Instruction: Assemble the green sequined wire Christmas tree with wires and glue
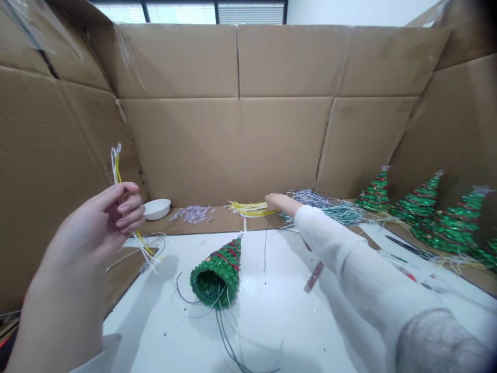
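My left hand [112,215] is raised at the left, its fingers closed round a few thin white and yellow wires [117,163] that stick out above and below it. My right hand [275,201] reaches to the back of the table, at the right end of a pile of yellow and white wires [250,208]. Its fingers look bent together, and their tips are hidden. Between the hands a green beaded Christmas tree [215,272] lies on its side, its hollow base facing me. Dark green wires [225,336] trail from that base.
Clear beads [193,214] lie by a white bowl [157,209]. Right of my right hand are bundles of blue-grey [308,198] and green wires [344,212]. Several finished trees [375,191] stand along the right. Cardboard walls [233,145] enclose the white table [155,321].
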`<state>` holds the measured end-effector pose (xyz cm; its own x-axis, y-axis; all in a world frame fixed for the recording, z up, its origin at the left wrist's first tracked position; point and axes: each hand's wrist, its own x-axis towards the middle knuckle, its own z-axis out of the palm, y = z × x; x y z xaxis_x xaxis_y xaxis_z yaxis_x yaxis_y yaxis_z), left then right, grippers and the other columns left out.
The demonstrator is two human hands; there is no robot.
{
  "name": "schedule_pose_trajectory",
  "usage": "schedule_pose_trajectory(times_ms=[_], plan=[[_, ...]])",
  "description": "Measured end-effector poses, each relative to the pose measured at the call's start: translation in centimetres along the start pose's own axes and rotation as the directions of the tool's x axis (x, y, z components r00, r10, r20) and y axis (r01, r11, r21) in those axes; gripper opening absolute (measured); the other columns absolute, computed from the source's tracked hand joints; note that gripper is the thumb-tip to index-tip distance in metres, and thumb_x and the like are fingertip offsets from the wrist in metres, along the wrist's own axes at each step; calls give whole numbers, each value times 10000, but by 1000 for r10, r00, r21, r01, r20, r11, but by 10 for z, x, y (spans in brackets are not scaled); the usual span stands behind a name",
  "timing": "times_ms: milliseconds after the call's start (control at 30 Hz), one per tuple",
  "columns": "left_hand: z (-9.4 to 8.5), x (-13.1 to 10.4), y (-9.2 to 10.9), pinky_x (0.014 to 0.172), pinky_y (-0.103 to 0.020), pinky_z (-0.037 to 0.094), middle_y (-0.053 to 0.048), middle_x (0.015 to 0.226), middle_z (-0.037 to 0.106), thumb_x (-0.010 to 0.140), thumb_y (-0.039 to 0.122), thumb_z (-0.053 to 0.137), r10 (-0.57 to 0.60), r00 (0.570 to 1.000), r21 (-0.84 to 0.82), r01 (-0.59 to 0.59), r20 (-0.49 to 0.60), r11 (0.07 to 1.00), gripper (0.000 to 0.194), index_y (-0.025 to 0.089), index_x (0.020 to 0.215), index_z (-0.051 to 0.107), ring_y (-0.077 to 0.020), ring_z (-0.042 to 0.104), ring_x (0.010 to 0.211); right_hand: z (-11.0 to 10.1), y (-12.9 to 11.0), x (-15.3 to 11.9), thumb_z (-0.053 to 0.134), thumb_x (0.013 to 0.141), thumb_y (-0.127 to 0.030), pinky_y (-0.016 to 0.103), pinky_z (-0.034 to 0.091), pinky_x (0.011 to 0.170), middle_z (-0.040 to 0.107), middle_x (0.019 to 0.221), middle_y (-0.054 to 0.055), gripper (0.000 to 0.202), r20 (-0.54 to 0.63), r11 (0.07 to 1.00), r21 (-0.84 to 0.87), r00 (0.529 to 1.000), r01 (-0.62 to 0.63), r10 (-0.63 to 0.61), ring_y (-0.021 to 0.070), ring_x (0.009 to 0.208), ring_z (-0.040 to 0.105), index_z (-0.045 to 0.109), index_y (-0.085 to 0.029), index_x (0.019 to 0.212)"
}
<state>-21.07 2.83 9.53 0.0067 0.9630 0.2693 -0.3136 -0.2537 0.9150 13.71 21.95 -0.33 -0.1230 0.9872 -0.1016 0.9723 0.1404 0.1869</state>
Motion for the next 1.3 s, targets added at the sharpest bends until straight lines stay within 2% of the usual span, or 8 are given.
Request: schedule_pose_trajectory(times_ms=[167, 333, 667, 767, 867, 1067, 1200, 1300], plan=[[-1, -1, 1, 289, -147, 282, 57, 477, 301, 866, 129, 405, -4, 1000, 4, 4, 18, 1000, 191, 155, 711, 514, -53, 291, 345, -6, 0, -8, 539, 879, -320, 390, 505, 811, 579, 1128, 79, 308, 193, 997, -58, 979, -58, 68, 185, 962, 589, 550, -150, 1135], [-4, 0, -2, 307, -155, 276, 59, 494, 302, 863, 144, 426, -5, 999, 4, 5, 40, 1000, 163, 155, 732, 522, -52, 286, 359, -12, 4, -17, 533, 882, -318, 390, 500, 822, 570, 1150, 82, 305, 206, 995, -42, 974, -90, 97, 188, 978, 582, 549, -157, 1141], [0, -1, -1, 339, -171, 220, 62, 516, 274, 859, 173, 439, -27, 1000, 21, 27, -4, 999, 141, 164, 740, 514, -49, 236, 385, -76, 37, -51, 471, 909, -368, 311, 508, 695, 628, 958, 67, 319, 0, 985, 164, 998, -55, 56, 139, 773, 612, 565, -113, 1074], [5, -3, -2, 358, -176, 196, 61, 507, 265, 854, 167, 424, -12, 999, 47, 14, -34, 999, 142, 165, 738, 506, -52, 232, 391, -84, 30, -66, 356, 944, -345, 264, 433, 545, 647, 813, 90, 380, -107, 972, 232, 994, 28, -3, 125, 574, 572, 558, -53, 1079], [12, -6, -3, 391, -173, 202, 58, 523, 297, 837, 148, 429, 119, 990, 197, -102, -77, 975, 108, 157, 769, 513, -50, 263, 414, -91, 8, -82, 375, 919, -351, 253, 362, 522, 649, 780, 92, 383, -205, 944, 266, 969, 194, -141, 137, 584, 549, 619, -61, 974], [23, -12, -8, 429, -173, 244, 21, 577, 418, 872, 231, 445, 243, 963, 427, -172, -117, 888, 221, 136, 687, 521, -62, 350, 485, -100, -68, -119, 440, 872, -258, 218, 369, 597, 661, 851, 46, 241, -280, 758, 291, 810, 584, -516, 119, 690, 547, 650, -150, 915], [24, -10, -13, 488, -191, 290, 8, 628, 485, 889, 306, 423, 276, 961, 628, -231, 28, 743, 265, 139, 719, 538, -80, 385, 537, -98, -115, -134, 436, 871, -214, 233, 366, 613, 645, 780, 41, 226, -402, 512, 252, 570, 821, -716, 116, 653, 525, 652, -150, 864], [24, -7, -18, 572, -212, 345, -3, 680, 537, 892, 348, 410, 282, 953, 673, -279, 108, 685, 286, 145, 758, 561, -103, 442, 603, -94, -138, -140, 440, 881, -232, 235, 357, 605, 622, 765, 45, 232, -501, 477, 118, 467, 871, -728, 114, 640, 513, 639, -148, 798]])
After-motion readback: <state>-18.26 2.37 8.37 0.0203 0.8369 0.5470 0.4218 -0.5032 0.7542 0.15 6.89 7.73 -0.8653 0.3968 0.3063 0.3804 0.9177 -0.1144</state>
